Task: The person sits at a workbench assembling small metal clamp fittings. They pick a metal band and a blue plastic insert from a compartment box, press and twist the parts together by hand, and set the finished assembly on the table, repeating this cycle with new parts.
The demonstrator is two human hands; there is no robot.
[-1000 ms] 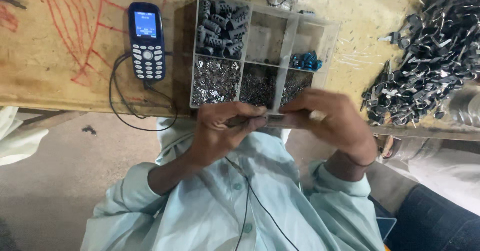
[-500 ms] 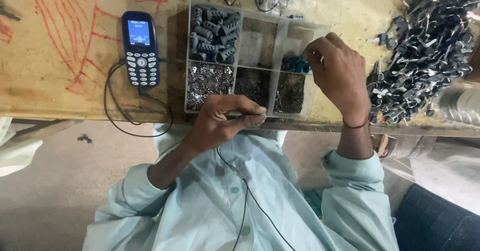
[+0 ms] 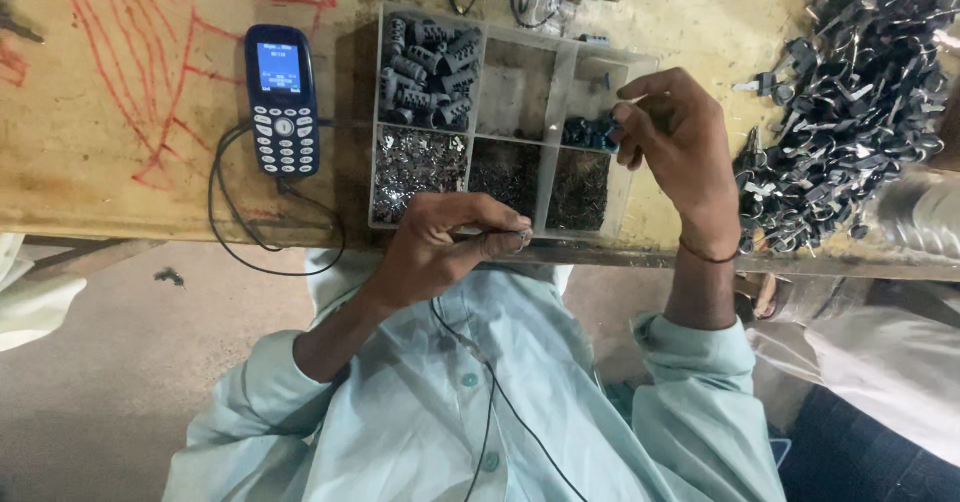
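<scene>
The fingers (image 3: 505,234) of the left hand (image 3: 440,247) are pinched shut on a small metal part (image 3: 522,236), thumb and forefinger closed over it just at the near edge of the desk (image 3: 120,162), in front of the clear plastic compartment tray (image 3: 548,132). The fingers (image 3: 630,127) of the right hand (image 3: 680,147) are curled down into the tray's far right compartment, touching the blue parts (image 3: 585,132) that lie there — whether they have closed on one cannot be told, since the fingertips hide it. A dark band circles the right wrist (image 3: 705,252). Outward from the hands, the tray's far left compartment holds dark ribbed cylinders (image 3: 430,62), the near left one a heap of small silvery pieces (image 3: 415,162), and the two near compartments beside it darker fine pieces (image 3: 505,167). Left of the tray lies a dark blue keypad phone (image 3: 282,97) with its screen lit, a black cable (image 3: 225,222) looping from it over the desk edge. On the right of the desk, well apart from the tray, sits a big pile of dark metal clips (image 3: 860,92). Red scrawled lines (image 3: 160,62) mark the desk's left part. The person wears a pale green shirt (image 3: 440,422), with a thin black wire (image 3: 490,392) running down its front.
</scene>
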